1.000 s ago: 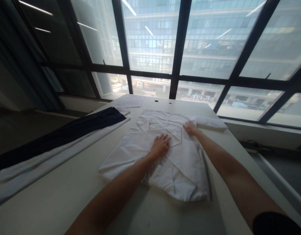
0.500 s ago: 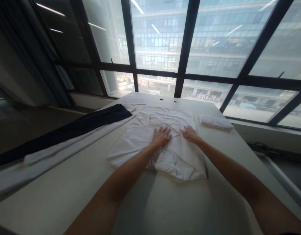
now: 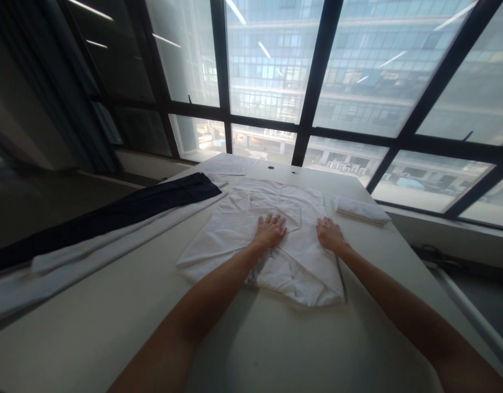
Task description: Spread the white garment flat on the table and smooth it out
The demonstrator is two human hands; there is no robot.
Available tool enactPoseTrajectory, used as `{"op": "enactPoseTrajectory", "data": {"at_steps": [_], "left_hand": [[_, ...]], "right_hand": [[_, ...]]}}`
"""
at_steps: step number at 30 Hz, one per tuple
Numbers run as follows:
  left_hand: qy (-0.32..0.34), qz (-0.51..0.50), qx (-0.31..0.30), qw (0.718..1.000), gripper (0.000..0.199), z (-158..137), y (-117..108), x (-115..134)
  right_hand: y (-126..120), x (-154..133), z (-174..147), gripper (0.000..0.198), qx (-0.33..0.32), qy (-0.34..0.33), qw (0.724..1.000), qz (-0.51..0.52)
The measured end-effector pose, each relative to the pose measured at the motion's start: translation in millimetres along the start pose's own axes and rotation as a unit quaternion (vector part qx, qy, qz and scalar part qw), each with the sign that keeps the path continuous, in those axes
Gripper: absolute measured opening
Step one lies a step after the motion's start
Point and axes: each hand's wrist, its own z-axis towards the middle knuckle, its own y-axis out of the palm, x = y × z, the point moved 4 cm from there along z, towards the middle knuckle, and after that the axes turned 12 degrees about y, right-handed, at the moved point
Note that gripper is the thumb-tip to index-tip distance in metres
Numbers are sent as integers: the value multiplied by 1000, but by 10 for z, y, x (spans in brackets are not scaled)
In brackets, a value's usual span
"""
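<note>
A white shirt (image 3: 230, 234) lies spread on the white table, its sides turned inward and its surface creased. My left hand (image 3: 270, 231) rests flat on the middle of the shirt, fingers spread. At the right edge of the cloth, my right hand (image 3: 330, 234) presses down with its fingers stretched forward and slightly bent. Neither hand shows anything gripped. Part of the shirt is hidden beneath the hands and the left forearm.
Dark trousers (image 3: 153, 203) and long white cloth (image 3: 124, 240) lie along the table's left side. A folded white cloth (image 3: 361, 209) sits at the right edge. White sheets (image 3: 229, 165) are at the far end of the table (image 3: 308, 349), before tall windows.
My right hand has slid right and slightly toward me, to the shirt's right edge. My left hand stays almost in place on the cloth. The view has tilted a little.
</note>
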Motion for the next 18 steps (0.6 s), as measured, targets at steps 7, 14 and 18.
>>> {"op": "enactPoseTrajectory", "data": {"at_steps": [7, 14, 18], "left_hand": [[10, 1, -21, 1000, 53, -10, -18, 11], [21, 13, -51, 998, 62, -32, 15, 38], [34, 11, -67, 997, 62, -68, 19, 70]], "right_hand": [[-184, -158, -216, 49, 94, 27, 995, 35], [-165, -394, -296, 50, 26, -97, 986, 132], [-114, -441, -306, 50, -7, -105, 986, 131]]}}
